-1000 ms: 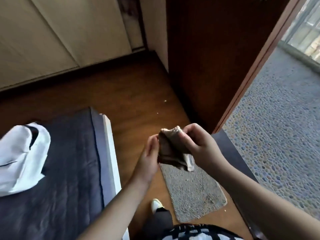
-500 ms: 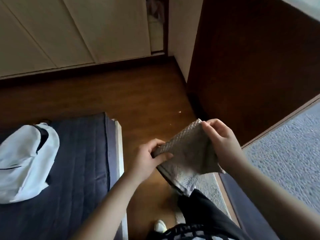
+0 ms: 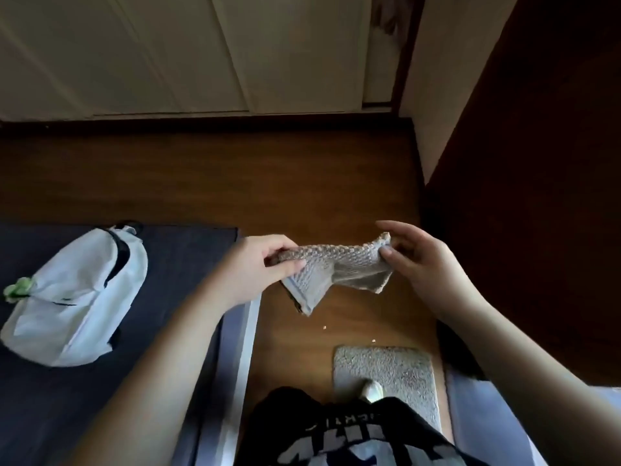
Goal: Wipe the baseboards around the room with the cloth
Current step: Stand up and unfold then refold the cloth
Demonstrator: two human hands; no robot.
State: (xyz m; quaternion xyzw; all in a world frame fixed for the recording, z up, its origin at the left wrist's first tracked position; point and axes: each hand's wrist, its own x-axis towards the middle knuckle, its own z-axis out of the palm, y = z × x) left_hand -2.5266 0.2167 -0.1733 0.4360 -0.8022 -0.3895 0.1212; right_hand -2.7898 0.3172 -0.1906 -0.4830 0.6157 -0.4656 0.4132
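The only container in view is a white backpack point(image 3: 75, 297) lying on the dark blue mattress point(image 3: 174, 297) at the left; it looks closed, so what it holds cannot be told, and a small green thing point(image 3: 18, 288), too blurred to identify, sits at its left end. The cloth point(image 3: 336, 267) is held up over the wooden floor point(image 3: 235, 183), stretched between both hands: the left hand point(image 3: 265, 264) pinches its left end with thumb and curled fingers, and the right hand point(image 3: 423, 264) pinches the right corner while its other fingers stay spread. A grey mat point(image 3: 396, 368) lies below. Half a second ago the cloth was a broad, slanting sheet with the hands closer together; now it is pulled into a narrower band and the hands are wider apart. The dark baseboard point(image 3: 201, 124) runs under the pale panels point(image 3: 168, 52), well apart from the cloth.
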